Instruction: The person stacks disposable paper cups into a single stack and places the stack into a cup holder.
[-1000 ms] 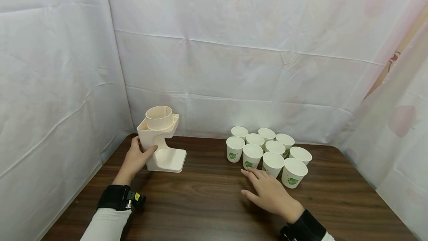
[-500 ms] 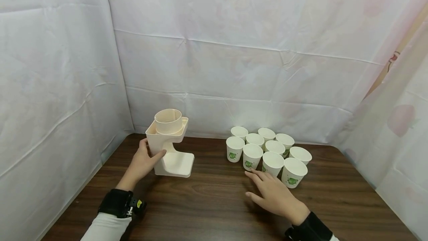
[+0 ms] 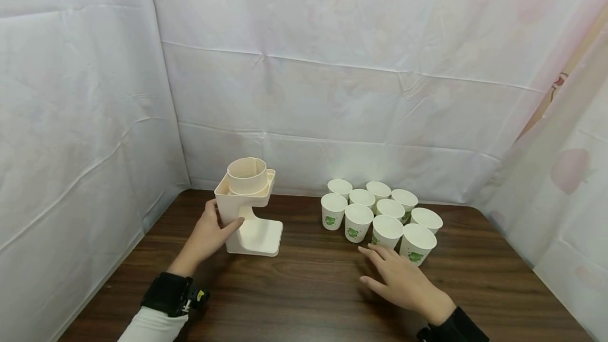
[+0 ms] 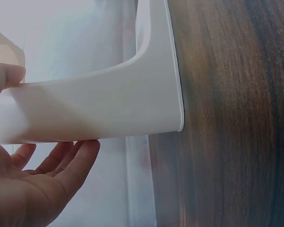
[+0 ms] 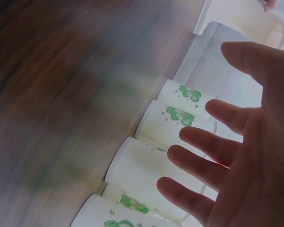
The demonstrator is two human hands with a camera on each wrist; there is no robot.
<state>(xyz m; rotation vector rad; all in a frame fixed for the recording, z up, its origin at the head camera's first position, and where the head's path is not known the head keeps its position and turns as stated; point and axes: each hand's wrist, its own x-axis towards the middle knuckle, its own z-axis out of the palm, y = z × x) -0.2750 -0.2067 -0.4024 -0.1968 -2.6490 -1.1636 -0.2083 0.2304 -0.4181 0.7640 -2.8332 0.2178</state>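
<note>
A cream plastic stand [image 3: 233, 220] with a flat base, an upper tray and a round, open-topped cylinder [image 3: 247, 177] stands upright on the left of the table. My left hand [image 3: 206, 234] grips its upright from the left, thumb on the near side and fingers behind. The left wrist view shows the thumb and fingers on opposite sides of the upright [image 4: 94, 106]. On the right, several white paper cups [image 3: 358, 220] with green prints stand mouth up in a cluster. Fingers spread, my right hand [image 3: 404, 281] hovers before the front cups; whether it touches one I cannot tell.
The dark wooden table [image 3: 294, 294] reaches back to a white curtain [image 3: 294, 94], with more curtain along the left and right sides. Each wrist wears a black band [image 3: 166, 293].
My left hand has slid the cream stand to the right and slightly nearer. The right hand has drifted right and a little nearer, fingers still spread. The cups have stayed put.
</note>
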